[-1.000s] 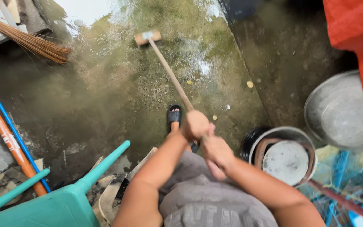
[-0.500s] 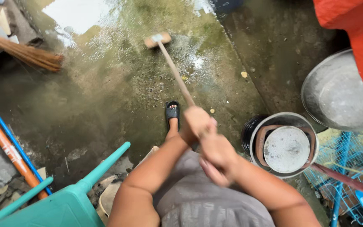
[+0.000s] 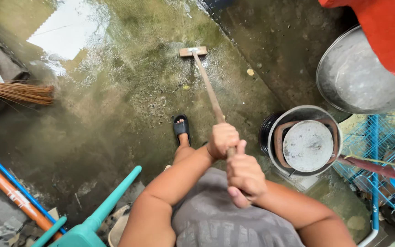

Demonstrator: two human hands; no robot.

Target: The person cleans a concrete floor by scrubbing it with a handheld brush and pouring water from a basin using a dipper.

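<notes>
- Your left hand (image 3: 222, 139) is clenched around the wooden handle (image 3: 209, 89) of the scrub brush, the forward of your two grips.
- Your right hand (image 3: 243, 176) is closed on the same handle just behind the left one and nearer your body, the two hands almost touching.
- The handle's long axis runs from your hands away from you and slightly leftward across the view, slanting down to the floor.
- The brush head (image 3: 193, 51) sits at the far end, well apart from your hands, its wooden block lying crosswise to the handle and flat on the wet concrete floor (image 3: 129, 91).
- So the working end lies straight ahead of you, beyond your sandalled foot (image 3: 181, 126), which stands just left of the handle's line.
- The left hand is the nearer one to the brush head; the right one holds the butt end.
- To your right, close beside your hands, stands a round metal pot (image 3: 305, 142) with a flat lid inside it, and a large metal basin (image 3: 357, 77) lies farther off.
- A straw broom (image 3: 19, 91) rests at the far left, well clear of the brush.
</notes>
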